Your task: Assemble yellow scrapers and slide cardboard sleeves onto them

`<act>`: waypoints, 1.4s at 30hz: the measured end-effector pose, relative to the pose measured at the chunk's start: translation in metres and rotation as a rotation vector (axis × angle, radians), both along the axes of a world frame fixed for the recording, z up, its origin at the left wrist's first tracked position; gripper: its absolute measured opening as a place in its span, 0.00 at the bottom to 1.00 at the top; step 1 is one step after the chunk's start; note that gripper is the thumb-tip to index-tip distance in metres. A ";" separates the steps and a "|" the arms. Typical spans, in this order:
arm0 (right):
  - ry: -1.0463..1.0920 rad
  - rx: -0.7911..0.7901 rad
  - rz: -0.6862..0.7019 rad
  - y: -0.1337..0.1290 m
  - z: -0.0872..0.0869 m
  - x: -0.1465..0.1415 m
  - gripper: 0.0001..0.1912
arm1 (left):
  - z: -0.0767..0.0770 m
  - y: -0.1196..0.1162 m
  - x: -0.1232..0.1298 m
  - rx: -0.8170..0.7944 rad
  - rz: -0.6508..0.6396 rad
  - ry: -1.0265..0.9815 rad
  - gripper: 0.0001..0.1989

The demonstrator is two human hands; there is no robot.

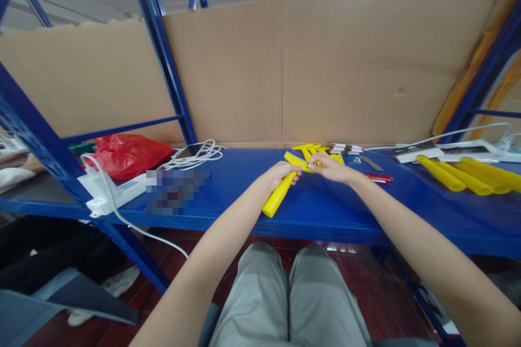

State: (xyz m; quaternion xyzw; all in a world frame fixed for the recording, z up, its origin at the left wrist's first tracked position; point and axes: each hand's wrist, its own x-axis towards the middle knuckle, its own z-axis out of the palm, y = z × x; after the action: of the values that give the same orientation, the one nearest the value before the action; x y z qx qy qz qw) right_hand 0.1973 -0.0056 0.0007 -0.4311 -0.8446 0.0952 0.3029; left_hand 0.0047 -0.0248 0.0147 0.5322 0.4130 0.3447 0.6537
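A yellow T-shaped handle [278,199] is held out over the blue shelf's front part, its round grip pointing down toward me. My left hand [280,172] is wrapped round it just below the flat crosspiece [293,159]. At the right end of that crosspiece, my right hand [325,166] has its fingers pinched together; whatever small thing they may hold is hidden. Behind my right hand lie several more yellow T-shaped pieces [304,147]. A red pocket-knife-like tool [379,178] and a flat grey metal strip [370,162] rest to its right.
Several yellow tubular handles [459,176] lie at the right beside white packages [419,152]. Stacked small boxes [345,149] sit at the back. At left are a white power strip [118,195], coiled cable [203,153] and red bag [130,154]. Cardboard [228,76] walls the back.
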 end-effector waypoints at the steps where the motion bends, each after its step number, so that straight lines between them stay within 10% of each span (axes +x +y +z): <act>1: -0.005 -0.010 -0.002 -0.001 0.001 0.000 0.10 | 0.000 0.000 0.000 0.004 -0.002 0.000 0.10; 42: 0.268 -0.173 -0.092 -0.002 -0.004 -0.009 0.08 | 0.000 0.001 -0.001 -0.010 -0.019 0.007 0.12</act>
State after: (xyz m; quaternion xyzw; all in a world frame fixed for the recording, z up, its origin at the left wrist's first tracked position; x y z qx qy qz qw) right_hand 0.1879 -0.0073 -0.0031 -0.4771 -0.7647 0.2104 0.3785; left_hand 0.0032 -0.0240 0.0146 0.5340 0.4119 0.3346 0.6582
